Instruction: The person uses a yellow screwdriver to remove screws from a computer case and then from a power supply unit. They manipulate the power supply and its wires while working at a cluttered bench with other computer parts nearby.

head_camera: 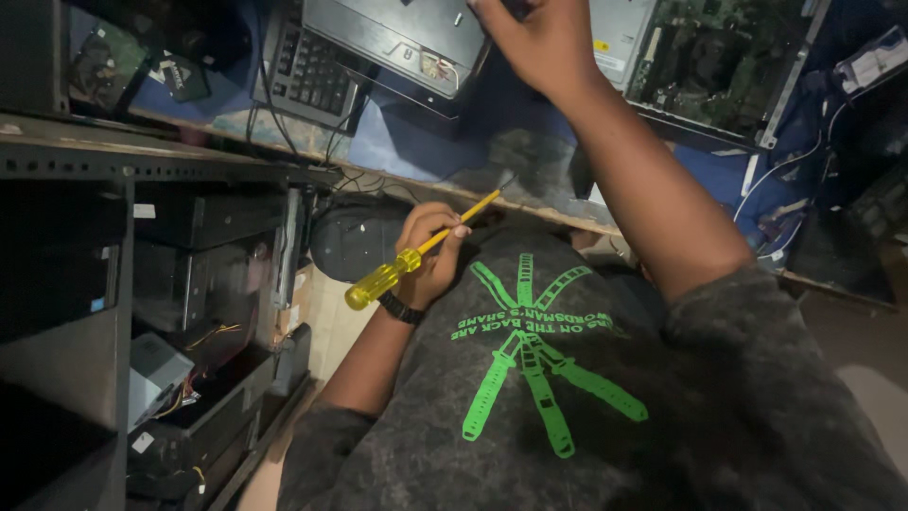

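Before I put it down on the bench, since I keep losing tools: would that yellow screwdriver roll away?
Probably. The screwdriver in the left hand has a rounded, glossy yellow handle, so it may roll and feel slippery. Its thin shaft looks stiff, and the handle end is likely the heavier one.

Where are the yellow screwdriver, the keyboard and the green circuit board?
Screwdriver [380, 281]: head view, on its clear yellow handle.
Keyboard [312, 71]: head view, on its dark keys.
Circuit board [719, 52]: head view, on its green face.
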`<state>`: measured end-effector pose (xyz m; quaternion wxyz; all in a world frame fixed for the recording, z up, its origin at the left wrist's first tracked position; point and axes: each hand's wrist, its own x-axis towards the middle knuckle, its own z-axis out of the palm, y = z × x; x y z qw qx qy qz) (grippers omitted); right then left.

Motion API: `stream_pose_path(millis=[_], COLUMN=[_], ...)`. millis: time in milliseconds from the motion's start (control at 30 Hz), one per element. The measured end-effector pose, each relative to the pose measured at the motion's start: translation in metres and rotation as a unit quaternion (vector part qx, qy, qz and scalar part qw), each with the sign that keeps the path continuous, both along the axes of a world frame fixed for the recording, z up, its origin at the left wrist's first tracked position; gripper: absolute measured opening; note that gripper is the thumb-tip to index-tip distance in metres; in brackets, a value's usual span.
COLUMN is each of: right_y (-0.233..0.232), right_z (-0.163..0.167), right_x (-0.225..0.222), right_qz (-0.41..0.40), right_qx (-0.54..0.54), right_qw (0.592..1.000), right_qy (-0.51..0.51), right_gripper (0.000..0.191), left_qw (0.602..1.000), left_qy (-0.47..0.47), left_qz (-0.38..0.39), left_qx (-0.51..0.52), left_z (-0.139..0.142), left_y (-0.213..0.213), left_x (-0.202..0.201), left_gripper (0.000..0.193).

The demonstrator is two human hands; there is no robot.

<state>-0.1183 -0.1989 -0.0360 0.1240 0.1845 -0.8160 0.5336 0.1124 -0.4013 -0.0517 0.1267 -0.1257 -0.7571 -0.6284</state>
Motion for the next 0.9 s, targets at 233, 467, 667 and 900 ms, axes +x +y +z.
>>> stream_pose_path(millis=[233,467,667,900], right_y=[0.033,0.101,0.154,0.192], right_z=[0.038,0.11,0.129,0.099], right_x=[0.065,0.179,0.248,0.304], right_qz=[0.026,0.132,-0.139,-0.306], right_qx=[-0.068,-0.005,0.064,0.082], right_qw=[0.997,0.987,0.986,0.946], right_qy=[0.005,-0.089,-0.059,-0.061], right_gripper=[0.009,0.045,0.042,0.033], left_qw=[0.996,0.932,0.883,0.819], left_qy=[0.02,0.018,0.164,0.13], left_qz=[-0.069,-0.259,-0.39,-0.522], left_qx=[-0.057,-0.252,-0.203,-0.198], left_z=[0.0,0.018,0.028,0.014], left_y=[0.018,0.092,0.196,0.275], left_x=[-0.024,-0.073,-0.089,-0.072], left_gripper=[0.019,0.028,0.038,0.036])
